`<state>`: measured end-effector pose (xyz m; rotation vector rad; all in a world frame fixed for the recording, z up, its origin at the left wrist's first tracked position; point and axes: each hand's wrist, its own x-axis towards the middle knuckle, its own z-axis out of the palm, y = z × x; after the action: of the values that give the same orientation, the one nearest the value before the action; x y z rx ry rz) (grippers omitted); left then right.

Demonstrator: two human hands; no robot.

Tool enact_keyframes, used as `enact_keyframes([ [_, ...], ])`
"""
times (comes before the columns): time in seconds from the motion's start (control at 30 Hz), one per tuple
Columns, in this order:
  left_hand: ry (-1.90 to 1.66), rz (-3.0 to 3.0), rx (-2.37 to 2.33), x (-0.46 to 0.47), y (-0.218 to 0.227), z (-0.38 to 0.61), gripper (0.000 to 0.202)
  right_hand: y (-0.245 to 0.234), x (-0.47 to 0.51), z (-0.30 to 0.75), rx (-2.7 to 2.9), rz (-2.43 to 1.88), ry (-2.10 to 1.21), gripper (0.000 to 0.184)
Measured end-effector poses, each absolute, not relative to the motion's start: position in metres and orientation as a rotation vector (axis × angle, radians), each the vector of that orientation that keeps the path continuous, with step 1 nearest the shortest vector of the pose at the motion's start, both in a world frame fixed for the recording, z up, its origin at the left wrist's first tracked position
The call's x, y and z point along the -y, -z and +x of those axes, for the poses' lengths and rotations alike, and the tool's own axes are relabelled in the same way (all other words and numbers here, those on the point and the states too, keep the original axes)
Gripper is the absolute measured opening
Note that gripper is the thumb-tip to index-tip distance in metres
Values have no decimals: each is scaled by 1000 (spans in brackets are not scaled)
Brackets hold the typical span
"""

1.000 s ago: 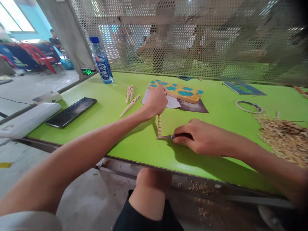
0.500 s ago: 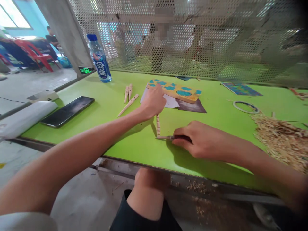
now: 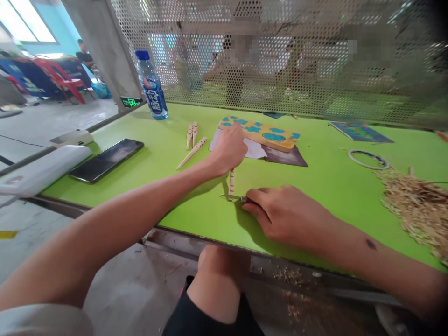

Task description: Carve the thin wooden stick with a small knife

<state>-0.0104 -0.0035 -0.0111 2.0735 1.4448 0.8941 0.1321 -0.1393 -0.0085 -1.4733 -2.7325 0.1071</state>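
The stick (image 3: 231, 183) is a thin notched piece of pale wood, lying on the green table (image 3: 315, 186) between the two hands. It looks light and stiff, but so slim that it may snap at a notch, so the safest hold is on the thicker far end. The left hand (image 3: 228, 149) is closed over that far end and presses it down. The right hand (image 3: 280, 212) is closed around the handle of a knife (image 3: 234, 198), and the blade lies across the near tip of the stick, touching it. The handle is mostly hidden inside the fist.

Left of the left hand lie three more carved sticks (image 3: 192, 140), near each other. Just behind this hand is a yellow board (image 3: 266, 133) with blue spots. Further left are a phone (image 3: 107, 160) and a bottle (image 3: 151, 86). Well to the right of the right hand is a heap of shavings (image 3: 413, 200).
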Motion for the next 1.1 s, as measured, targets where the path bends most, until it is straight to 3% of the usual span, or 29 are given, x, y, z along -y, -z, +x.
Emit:
enact_keyframes([
  [0.27, -938, 2227, -1434, 1, 13, -10, 21, -4, 119, 157, 2720, -1350, -620, 28],
  [0.57, -1023, 2149, -1350, -3, 17, -7, 18, 7, 135, 128, 2735, -1469, -155, 29],
  [0.83, -1031, 2052, -1280, 6, 11, -6, 16, 0, 123, 160, 2716, -1344, -588, 29],
  [1.1, -1010, 1937, -1187, 0, 18, -5, 14, 11, 136, 123, 2742, -1438, -48, 29],
])
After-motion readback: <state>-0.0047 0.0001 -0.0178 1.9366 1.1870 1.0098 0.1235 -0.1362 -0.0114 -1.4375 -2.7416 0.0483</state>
